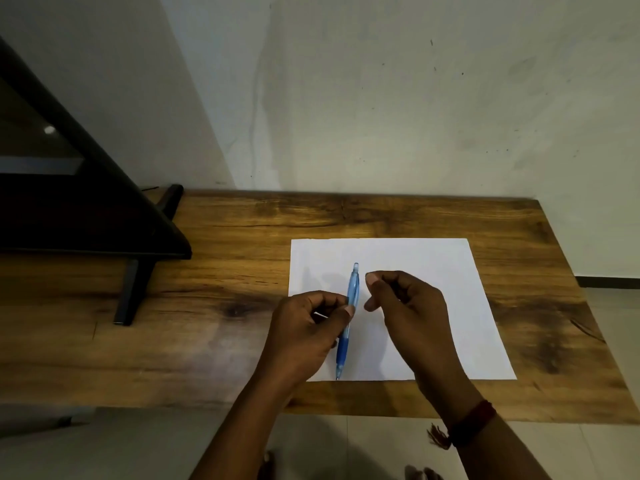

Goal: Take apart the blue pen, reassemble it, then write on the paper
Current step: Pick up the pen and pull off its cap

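Observation:
A translucent blue pen [349, 313] is held over the white paper [433, 268], its tip pointing toward me and its clicker end pointing away. My left hand [304, 327] pinches the pen at its middle between thumb and fingers. My right hand [405, 299] hovers just right of the pen's upper half, fingers curled loosely, thumb and forefinger apart; whether it holds anything small is unclear. The pen looks whole, in one piece.
The paper lies on a wooden table [225, 306] against a pale wall. A black monitor [69, 209] on a stand [130, 289] occupies the table's left side. The table's near edge runs below my wrists, with tiled floor beneath.

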A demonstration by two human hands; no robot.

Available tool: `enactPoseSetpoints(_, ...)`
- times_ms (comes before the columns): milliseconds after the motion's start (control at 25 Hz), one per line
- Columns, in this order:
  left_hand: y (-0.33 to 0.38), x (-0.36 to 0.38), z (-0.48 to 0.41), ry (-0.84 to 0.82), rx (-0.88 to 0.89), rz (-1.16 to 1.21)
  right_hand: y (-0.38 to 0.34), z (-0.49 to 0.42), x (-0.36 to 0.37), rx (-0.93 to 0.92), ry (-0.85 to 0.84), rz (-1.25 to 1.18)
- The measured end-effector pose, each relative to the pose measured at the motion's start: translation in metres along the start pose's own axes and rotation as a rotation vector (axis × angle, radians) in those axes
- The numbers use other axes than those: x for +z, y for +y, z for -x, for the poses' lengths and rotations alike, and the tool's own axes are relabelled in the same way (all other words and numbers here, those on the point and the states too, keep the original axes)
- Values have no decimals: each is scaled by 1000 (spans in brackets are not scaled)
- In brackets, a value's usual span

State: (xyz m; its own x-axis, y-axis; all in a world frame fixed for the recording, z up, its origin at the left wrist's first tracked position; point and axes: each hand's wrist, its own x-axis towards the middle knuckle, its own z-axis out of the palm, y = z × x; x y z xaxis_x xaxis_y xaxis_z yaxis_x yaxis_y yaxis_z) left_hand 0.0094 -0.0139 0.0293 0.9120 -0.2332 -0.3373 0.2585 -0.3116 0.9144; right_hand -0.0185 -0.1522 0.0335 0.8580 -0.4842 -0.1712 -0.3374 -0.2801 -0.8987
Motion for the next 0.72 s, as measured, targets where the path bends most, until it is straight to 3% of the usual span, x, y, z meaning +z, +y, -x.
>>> enactPoseSetpoints(120, -3, -3, 4, -46, 37, -59, -4, -6, 4, 109, -34, -104)
enactPoseSetpoints(280, -8, -5, 4, -36, 100, -166, -5, -6, 7, 103, -55, -121)
enactPoseSetpoints(560, -11, -13, 6, -66, 200, -255, -7, -12, 13, 115, 82, -224)
enactPoseSetpoints(720, -17, -25, 4, 73, 141, -276, -2, -19, 20, 47, 117, 15)
